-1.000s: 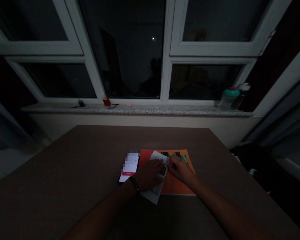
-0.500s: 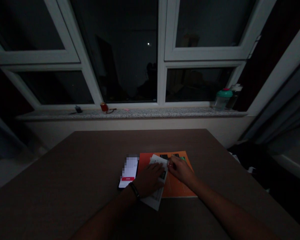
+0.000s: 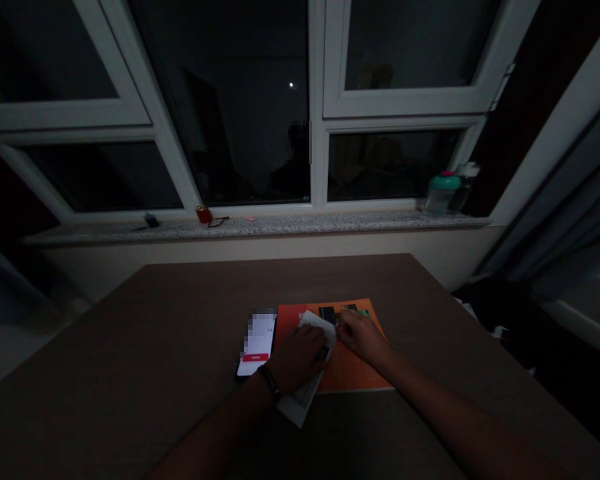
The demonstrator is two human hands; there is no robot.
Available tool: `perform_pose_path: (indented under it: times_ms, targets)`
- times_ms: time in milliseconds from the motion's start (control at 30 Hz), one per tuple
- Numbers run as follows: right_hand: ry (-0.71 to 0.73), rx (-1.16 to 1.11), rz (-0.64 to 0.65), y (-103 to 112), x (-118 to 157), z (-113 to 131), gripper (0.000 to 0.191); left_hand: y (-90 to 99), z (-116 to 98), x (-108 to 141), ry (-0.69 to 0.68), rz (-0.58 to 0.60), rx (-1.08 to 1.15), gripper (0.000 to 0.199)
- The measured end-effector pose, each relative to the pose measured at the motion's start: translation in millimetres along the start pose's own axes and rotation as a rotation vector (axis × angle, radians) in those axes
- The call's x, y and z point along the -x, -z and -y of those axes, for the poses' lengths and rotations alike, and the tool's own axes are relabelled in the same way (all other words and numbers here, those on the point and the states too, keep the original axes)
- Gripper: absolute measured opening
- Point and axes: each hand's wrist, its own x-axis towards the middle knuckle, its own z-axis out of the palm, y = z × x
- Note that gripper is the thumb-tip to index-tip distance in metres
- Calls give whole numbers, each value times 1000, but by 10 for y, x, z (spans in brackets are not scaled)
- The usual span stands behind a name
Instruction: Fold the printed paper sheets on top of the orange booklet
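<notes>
White paper (image 3: 316, 323) lies on an orange book (image 3: 355, 367), with my left hand (image 3: 297, 359) curled over it, my right hand (image 3: 361, 337) pinching its edge at 3 o'clock, and a phone (image 3: 257, 343) at 9 o'clock.

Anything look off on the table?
The white sheet sits askew: it lies diagonally across the orange booklet, and its lower corner overhangs the booklet's near edge onto the table. The left hand covers much of it. Nothing looks spilled or damaged.
</notes>
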Motion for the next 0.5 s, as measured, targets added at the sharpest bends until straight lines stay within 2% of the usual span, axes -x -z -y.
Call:
perform_pose_path:
  times_ms: [233, 500]
  targets:
    - [102, -31, 56, 26, 30, 46, 17, -56, 28, 3, -15, -32, -22, 33]
    - [-90, 76, -43, 7, -31, -103, 12, -116, 67, 10, -11, -51, 58, 37]
